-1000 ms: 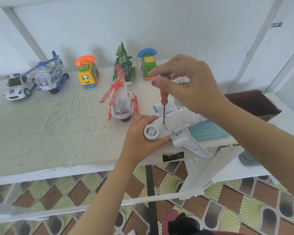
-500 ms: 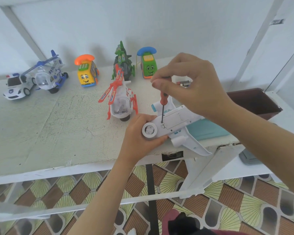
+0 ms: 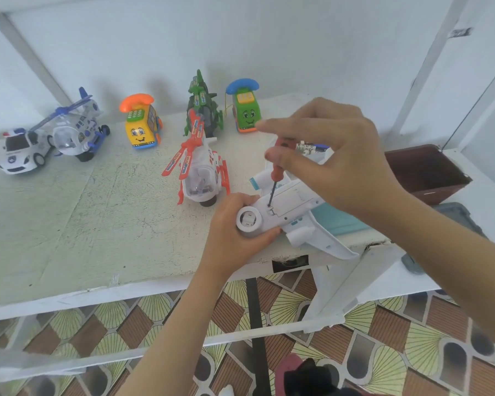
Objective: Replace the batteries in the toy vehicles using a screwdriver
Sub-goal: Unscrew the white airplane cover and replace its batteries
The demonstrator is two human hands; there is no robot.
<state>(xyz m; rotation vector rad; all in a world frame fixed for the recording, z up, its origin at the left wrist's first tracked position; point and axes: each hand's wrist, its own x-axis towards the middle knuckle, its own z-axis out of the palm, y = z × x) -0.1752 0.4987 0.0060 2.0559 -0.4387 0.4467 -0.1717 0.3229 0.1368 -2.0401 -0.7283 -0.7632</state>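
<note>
A white toy plane point(image 3: 290, 208) lies belly-up at the table's front edge. My left hand point(image 3: 232, 232) grips its nose end, by a round wheel housing. My right hand point(image 3: 332, 161) pinches the red handle of a small screwdriver point(image 3: 276, 174) from above. The shaft stands nearly upright with its tip on a screw at the edge of the plane's battery cover. My right hand hides most of the handle and the plane's tail.
On the pale table point(image 3: 69, 224) stand a red-and-white helicopter point(image 3: 200, 172), a green helicopter point(image 3: 202, 110), a yellow phone car point(image 3: 140, 127), a green phone car point(image 3: 245, 108), a blue-and-white helicopter point(image 3: 75, 130) and a police car point(image 3: 20, 150). A brown bin point(image 3: 426, 172) sits at the right.
My right hand's fingers have shifted round the screwdriver handle, with the index finger now stretched out to the left. The plane and my left hand stay where they were.
</note>
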